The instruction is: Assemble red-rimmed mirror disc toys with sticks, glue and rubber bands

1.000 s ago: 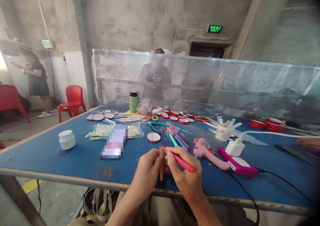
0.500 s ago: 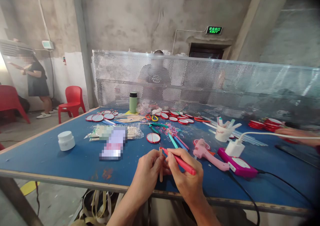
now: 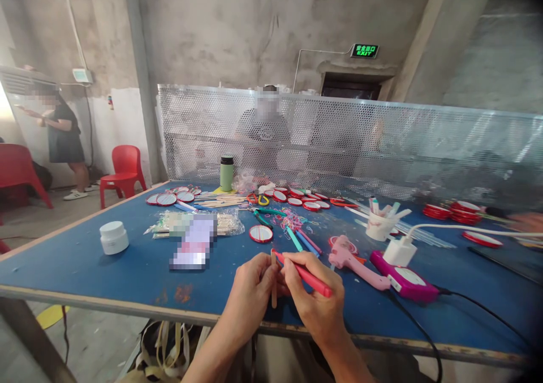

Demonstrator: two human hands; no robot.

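Near the table's front edge, my left hand (image 3: 253,287) is closed around a wooden craft stick (image 3: 274,295), which it holds upright. My right hand (image 3: 319,292) grips a red marker (image 3: 311,278) like a pen, its tip touching or very close to the stick's top end. Just beyond my hands lies a round, red-rimmed disc (image 3: 261,233) with a pale face. Teal, blue and pink pens (image 3: 306,242) lie behind my right hand, beside a heap of small coloured loops (image 3: 292,220).
A pink glue gun (image 3: 358,264) and a magenta power strip (image 3: 405,281) with a white charger (image 3: 399,251) lie to the right. Behind them stands a cup of pens (image 3: 379,226). At left are a white jar (image 3: 113,238), a phone (image 3: 194,244) and bagged sticks (image 3: 229,223).
My hands, the stick and the marker look nearly the same. At the far right, another person's hand has moved away to the right, leaving a red-rimmed disc in view on the table.
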